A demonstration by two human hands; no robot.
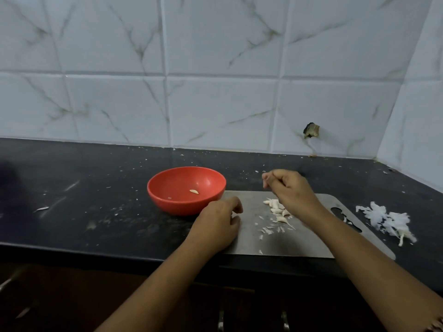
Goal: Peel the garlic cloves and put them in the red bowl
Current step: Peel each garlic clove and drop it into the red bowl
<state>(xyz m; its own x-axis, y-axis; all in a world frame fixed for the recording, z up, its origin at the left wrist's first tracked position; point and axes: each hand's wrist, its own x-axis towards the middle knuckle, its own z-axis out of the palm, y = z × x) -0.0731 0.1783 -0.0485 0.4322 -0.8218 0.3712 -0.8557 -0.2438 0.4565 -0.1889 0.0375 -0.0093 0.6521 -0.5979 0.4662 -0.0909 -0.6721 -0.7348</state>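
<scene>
Head view: task barely begun, judging by one peeled clove (194, 191) in the bowl (182, 208), left of the right grip (287, 188); an unpeeled pile (275, 208) waits beneath it. Left grip (218, 224) rests beside the bowl. Both are curled, contents unclear.

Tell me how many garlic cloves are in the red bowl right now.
1. A single clove lies on the floor of the red bowl, right of centre. Its near wall may hide more. Others are piled on the board.
</scene>
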